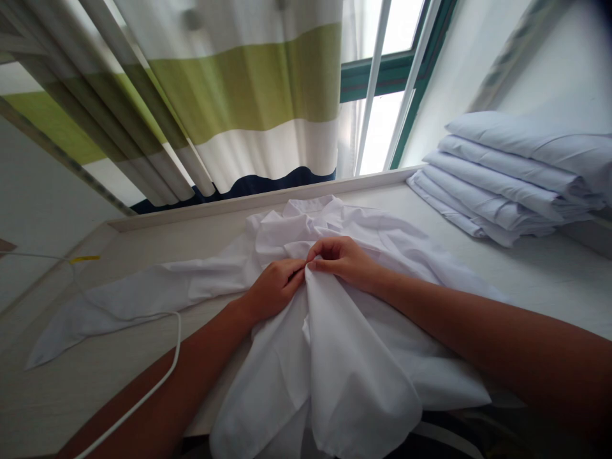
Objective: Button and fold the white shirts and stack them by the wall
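Pale table [549,280]: two hands [277,287] [345,261] pinching one shirt [354,363]; one folded stack [516,175].

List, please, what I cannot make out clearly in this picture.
All in the head view:
Shirt, pinched spot: hidden by left hand and right hand.
Folded stack, right end: cut off by right edge.
Cable, lower end: cut off by bottom edge.
Yellow strip: too small to identify.
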The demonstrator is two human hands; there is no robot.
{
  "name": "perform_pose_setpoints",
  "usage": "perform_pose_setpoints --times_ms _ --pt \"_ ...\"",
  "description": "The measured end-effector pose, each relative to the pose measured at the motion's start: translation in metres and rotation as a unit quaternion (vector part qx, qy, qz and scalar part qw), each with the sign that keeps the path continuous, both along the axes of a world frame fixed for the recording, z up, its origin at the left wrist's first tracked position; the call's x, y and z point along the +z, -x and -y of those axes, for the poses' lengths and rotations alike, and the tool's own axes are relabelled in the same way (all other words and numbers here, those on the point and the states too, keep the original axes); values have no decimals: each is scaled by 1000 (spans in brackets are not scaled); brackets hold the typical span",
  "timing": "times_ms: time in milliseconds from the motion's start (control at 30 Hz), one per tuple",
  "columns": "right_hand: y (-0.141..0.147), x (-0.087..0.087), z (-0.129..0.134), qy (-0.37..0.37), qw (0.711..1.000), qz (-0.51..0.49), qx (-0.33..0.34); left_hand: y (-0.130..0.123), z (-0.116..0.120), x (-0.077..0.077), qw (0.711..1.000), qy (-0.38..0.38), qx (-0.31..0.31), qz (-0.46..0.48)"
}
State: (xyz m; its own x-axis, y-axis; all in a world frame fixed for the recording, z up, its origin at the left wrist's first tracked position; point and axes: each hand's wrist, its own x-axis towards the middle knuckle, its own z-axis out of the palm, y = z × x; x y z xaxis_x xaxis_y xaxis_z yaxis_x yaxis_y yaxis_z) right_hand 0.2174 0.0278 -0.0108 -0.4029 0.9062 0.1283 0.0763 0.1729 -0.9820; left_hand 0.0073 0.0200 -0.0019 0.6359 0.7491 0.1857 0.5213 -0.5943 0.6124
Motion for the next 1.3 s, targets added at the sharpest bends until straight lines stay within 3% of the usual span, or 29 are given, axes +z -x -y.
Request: perform_pose_setpoints --times_ms 467,1300 --pt "0 -3 0 -43 999 17 -8 1 -1 4 990 120 11 72" --pt "0 -5 -2 -46 998 31 6 3 -3 6 996 67 -25 -56"
